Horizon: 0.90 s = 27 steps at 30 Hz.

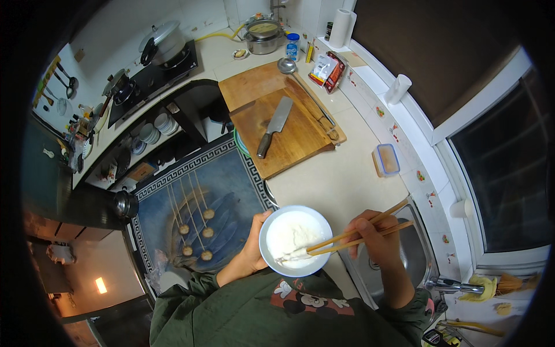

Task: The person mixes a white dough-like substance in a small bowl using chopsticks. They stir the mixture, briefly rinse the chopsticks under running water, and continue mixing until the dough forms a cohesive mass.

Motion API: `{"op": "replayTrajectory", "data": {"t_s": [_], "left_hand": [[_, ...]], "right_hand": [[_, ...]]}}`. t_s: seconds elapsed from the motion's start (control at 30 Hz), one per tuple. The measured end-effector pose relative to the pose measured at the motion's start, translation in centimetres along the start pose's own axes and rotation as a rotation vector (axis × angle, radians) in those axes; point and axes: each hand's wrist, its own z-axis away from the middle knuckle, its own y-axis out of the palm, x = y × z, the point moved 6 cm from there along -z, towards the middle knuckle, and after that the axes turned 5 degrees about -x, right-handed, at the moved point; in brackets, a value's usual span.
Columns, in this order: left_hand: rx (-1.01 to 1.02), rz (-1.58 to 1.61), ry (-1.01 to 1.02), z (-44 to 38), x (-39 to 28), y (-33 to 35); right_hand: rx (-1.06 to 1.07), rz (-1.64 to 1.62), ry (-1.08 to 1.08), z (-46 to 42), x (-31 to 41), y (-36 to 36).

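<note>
My left hand [250, 250] grips a white bowl [326, 222] by its left side, with the thumb at the rim. Inside the bowl lies a soft white mass [291, 238], like wet flour or dough, which I cannot name for certain. In my right hand [376, 236] is a pair of wooden chopsticks [340, 243]. Their tips dip into the white stuff and are coated with it. The bowl is held in front of my chest, near the counter's front edge.
A cleaver [277, 123] rests on the wooden cutting board [299, 143], and a ladle [303, 82] lies along the board behind. To the right are a lidded plastic container [386, 160] and the metal sink [409, 260]. The gas stove [151, 76] stands far left.
</note>
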Motion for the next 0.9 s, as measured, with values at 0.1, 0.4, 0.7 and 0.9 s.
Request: {"op": "replayTrajectory", "data": {"t_s": [0.1,0.4,0.7,0.9], "left_hand": [[-0.024,-0.027,0.000,0.2,0.2,0.3],[0.020,0.055,-0.031,-0.6,1.0,0.8],[0.005,-0.017,-0.033,-1.3,1.6,0.7],[0.014,-0.026,-0.035,-1.4,1.7,1.4]], "right_hand": [[-0.055,-0.043,-0.059,0.3,-0.2,-0.6],[-0.064,-0.049,-0.127,1.1,-0.4,-1.3],[-0.014,-0.052,-0.159,2.1,0.4,-1.6],[0.012,0.032,-0.200,2.7,1.1,-2.4]]}}
